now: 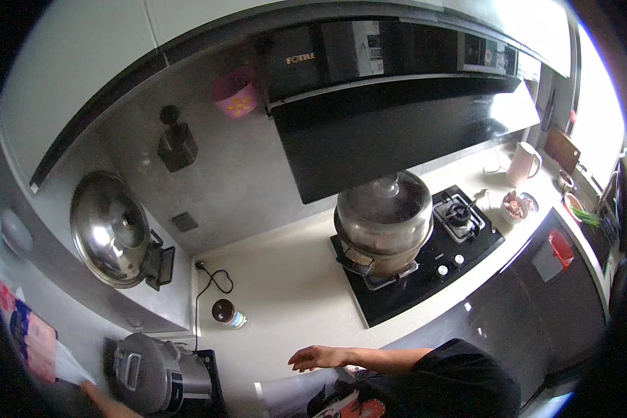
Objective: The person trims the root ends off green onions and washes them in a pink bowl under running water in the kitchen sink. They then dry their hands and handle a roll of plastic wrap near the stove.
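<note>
At the lower left edge, my left hand [88, 387] touches the lower end of a white tissue sheet [72, 366], which hangs from a pink and blue tissue pack [37, 339] on the wall; its fingers are blurred and partly hidden. My right hand [316, 358] hovers over the front edge of the pale countertop [271, 292], fingers loosely spread, holding nothing. A jar with a dark lid [230, 313] stands on the counter to the left of my right hand. Between the two hands is a grey electric cooker [157, 373].
A large steamer pot with a domed lid [384, 219] sits on the left burner of the black gas hob [397, 298]. A range hood [397, 130] overhangs it. A metal pot lid [109, 230] hangs on the left wall. Farther right stand a pink kettle [522, 164] and a bowl of meat [514, 209].
</note>
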`<act>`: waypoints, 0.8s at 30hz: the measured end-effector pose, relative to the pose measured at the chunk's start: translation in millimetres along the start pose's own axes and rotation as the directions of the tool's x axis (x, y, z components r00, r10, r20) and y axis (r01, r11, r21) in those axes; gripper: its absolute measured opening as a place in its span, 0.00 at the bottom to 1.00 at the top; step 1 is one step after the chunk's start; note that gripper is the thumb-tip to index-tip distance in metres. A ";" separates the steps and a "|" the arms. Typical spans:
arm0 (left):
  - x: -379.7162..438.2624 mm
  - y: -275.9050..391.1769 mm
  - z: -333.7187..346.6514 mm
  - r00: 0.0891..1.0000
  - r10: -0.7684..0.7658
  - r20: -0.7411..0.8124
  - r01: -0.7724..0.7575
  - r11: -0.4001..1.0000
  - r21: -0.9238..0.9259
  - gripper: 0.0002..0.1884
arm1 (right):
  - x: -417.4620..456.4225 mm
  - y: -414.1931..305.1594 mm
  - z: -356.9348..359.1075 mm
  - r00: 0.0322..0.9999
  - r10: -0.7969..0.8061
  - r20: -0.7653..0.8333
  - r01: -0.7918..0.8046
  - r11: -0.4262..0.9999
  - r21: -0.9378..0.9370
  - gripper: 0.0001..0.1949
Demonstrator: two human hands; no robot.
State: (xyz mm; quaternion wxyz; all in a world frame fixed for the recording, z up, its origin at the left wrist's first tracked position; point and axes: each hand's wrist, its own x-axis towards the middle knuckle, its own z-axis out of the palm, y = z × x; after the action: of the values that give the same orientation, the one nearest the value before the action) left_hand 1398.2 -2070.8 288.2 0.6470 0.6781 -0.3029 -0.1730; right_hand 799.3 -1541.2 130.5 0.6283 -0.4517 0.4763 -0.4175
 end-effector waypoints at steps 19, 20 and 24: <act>-525.6 135.4 21.0 0.125 0.285 0.951 -0.307 0.922 -0.236 0.22 | 66.9 -124.6 56.7 0.764 -0.427 -0.485 0.640 0.604 0.476 0.26; -588.9 161.1 -4.6 -0.049 0.048 0.998 -0.198 0.979 -0.057 0.18 | 70.7 -116.2 47.2 0.800 -0.317 -0.509 0.597 0.493 0.633 0.27; -614.2 95.1 -11.6 -0.233 0.179 0.956 0.205 0.970 -0.131 0.17 | 48.3 -84.5 36.8 0.880 -0.306 -0.364 0.459 0.346 0.818 0.27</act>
State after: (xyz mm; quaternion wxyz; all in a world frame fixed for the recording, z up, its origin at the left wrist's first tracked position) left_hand 922.9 -1670.2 286.2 0.2360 0.1999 -0.6632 -0.6815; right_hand 836.7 -1601.6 206.6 0.6166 -0.1220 0.1118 -0.7697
